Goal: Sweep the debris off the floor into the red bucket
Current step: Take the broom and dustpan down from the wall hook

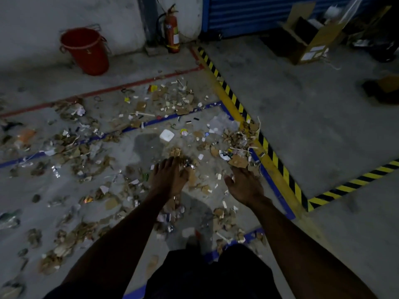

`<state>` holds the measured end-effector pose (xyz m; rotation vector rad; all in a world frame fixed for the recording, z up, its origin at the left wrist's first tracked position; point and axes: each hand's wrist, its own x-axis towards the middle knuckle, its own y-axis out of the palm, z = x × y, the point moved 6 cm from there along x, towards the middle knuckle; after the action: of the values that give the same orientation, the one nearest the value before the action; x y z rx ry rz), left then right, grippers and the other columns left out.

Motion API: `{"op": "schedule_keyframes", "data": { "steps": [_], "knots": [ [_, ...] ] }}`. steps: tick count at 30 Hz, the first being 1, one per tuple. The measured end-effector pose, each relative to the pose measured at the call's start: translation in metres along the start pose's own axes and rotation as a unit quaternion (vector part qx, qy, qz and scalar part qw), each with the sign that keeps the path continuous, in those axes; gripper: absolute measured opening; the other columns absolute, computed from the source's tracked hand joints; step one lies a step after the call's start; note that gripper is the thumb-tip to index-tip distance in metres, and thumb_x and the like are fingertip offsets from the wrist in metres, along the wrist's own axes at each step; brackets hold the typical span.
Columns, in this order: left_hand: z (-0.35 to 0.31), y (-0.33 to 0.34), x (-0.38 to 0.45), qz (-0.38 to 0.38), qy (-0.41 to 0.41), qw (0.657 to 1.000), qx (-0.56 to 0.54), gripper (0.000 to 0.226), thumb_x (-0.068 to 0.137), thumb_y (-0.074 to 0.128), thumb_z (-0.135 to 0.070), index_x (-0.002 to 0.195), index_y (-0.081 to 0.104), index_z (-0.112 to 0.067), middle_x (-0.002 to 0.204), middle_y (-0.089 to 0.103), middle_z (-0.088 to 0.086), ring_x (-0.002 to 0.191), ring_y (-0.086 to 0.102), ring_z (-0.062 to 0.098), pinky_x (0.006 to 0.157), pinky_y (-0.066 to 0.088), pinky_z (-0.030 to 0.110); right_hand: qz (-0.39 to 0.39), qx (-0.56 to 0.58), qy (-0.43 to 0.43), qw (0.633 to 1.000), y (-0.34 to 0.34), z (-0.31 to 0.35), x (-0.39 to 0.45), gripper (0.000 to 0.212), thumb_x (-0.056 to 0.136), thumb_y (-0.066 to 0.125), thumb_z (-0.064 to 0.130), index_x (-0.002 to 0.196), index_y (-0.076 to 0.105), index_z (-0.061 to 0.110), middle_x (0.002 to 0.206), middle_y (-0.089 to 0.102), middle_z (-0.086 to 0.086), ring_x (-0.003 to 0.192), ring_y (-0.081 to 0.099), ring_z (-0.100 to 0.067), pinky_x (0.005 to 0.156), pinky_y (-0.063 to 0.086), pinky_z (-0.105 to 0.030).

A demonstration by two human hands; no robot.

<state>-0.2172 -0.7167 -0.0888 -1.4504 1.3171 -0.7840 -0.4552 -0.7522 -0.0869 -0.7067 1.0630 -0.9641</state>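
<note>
Both arms stretched forward and down over a littered concrete floor [302, 108]

Left hand [170, 178] palm down, fingers straight and together, tips touching scraps of foil and cardboard; gripping nothing

Right hand [244, 186] palm down too, fingers loosely spread and relaxed, just over the rubbish near the blue floor tape [278, 195]; holding nothing

Debris [112, 160] scattered widely: torn cardboard, paper bits, foil, plastic slivers, thickest to the left and around both hands, with a denser heap [239, 143] just beyond the right hand, against the yellow-and-black hazard tape [265, 145]

White square lid or tub [166, 135] lying flat among the scraps, ahead of the left hand; contents, if any, impossible to tell

Red bucket [86, 50] upright at far left against the pale wall [43, 22], well apart from both hands and beyond the red floor line [129, 84]; inside dark, contents not discernible

Red fire extinguisher [172, 31] upright at the wall corner, right of the bucket

Blue roller shutter [259, 14] behind, farther right

Open cardboard box [311, 37] on the floor at upper right, flaps up, dark items inside, too dim to identify; white labels on its side

Dark clothing [216, 275] at bottom centre, between the two forearms
</note>
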Motion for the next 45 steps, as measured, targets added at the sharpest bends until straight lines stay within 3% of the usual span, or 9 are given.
{"op": "schedule_keyframes", "data": {
  "steps": [8,15,19,26,33,39,45],
  "knots": [
    [-0.021,0.003,0.163,0.036,-0.013,0.999,0.020,0.062,0.095,0.043,-0.048,0.145,0.037,-0.012,0.147,0.042,0.011,0.134,0.037,0.032,0.111,0.025,0.044,0.029,-0.005,-0.018,0.999,-0.054,0.008,0.169,0.055,0.099,0.040,0.048,0.146,0.039,0.021,0.150,0.041,-0.009,0.138,0.036,-0.030,0.111,0.033,-0.043],
    [-0.065,0.002,0.349,0.014,-0.093,0.996,0.005,0.060,0.099,0.036,-0.051,0.147,0.034,-0.016,0.152,0.038,0.008,0.140,0.032,0.027,0.114,0.021,0.042,0.051,-0.005,-0.053,0.997,-0.123,-0.004,0.375,0.058,0.101,0.039,0.045,0.152,0.030,0.019,0.155,0.032,-0.010,0.142,0.029,-0.031,0.114,0.028,-0.044],
    [-0.105,-0.028,0.451,-0.006,-0.110,0.994,-0.006,0.059,0.099,0.039,-0.050,0.146,0.037,-0.014,0.149,0.041,0.009,0.137,0.037,0.028,0.111,0.026,0.043,0.065,-0.028,-0.070,0.995,-0.191,-0.002,0.472,0.059,0.102,0.036,0.048,0.153,0.028,0.018,0.157,0.030,-0.009,0.143,0.027,-0.032,0.114,0.027,-0.046],
    [-0.147,-0.087,0.607,-0.048,-0.096,0.994,0.012,0.057,0.098,0.041,-0.047,0.145,0.039,-0.014,0.148,0.043,0.009,0.136,0.037,0.028,0.111,0.025,0.041,0.024,-0.057,-0.116,0.991,-0.292,0.026,0.611,0.053,0.101,0.039,0.044,0.146,0.037,0.015,0.148,0.040,-0.012,0.134,0.037,-0.034,0.107,0.036,-0.045],
    [-0.157,-0.121,0.787,-0.072,-0.069,0.995,0.017,0.062,0.099,0.038,-0.048,0.150,0.031,-0.014,0.154,0.034,0.009,0.141,0.030,0.027,0.115,0.020,0.043,-0.014,-0.054,-0.124,0.991,-0.368,0.051,0.763,0.058,0.100,0.039,0.047,0.150,0.032,0.019,0.153,0.034,-0.009,0.140,0.030,-0.032,0.111,0.031,-0.047],
    [-0.155,-0.165,0.997,-0.118,-0.057,0.991,0.012,0.061,0.097,0.040,-0.048,0.147,0.035,-0.014,0.153,0.036,0.010,0.140,0.031,0.029,0.115,0.019,0.047,-0.070,-0.048,-0.141,0.986,-0.464,0.109,0.938,0.059,0.102,0.039,0.044,0.153,0.027,0.017,0.157,0.029,-0.009,0.144,0.025,-0.031,0.114,0.027,-0.046],
    [-0.177,-0.267,1.180,-0.191,-0.040,0.981,0.000,0.064,0.093,0.038,-0.051,0.143,0.042,-0.011,0.146,0.045,0.015,0.134,0.039,0.035,0.112,0.025,0.051,-0.133,-0.019,-0.185,0.973,-0.581,0.191,1.087,0.055,0.100,0.040,0.041,0.151,0.031,0.022,0.153,0.035,-0.010,0.138,0.033,-0.032,0.111,0.032,-0.046]
  ]
}}
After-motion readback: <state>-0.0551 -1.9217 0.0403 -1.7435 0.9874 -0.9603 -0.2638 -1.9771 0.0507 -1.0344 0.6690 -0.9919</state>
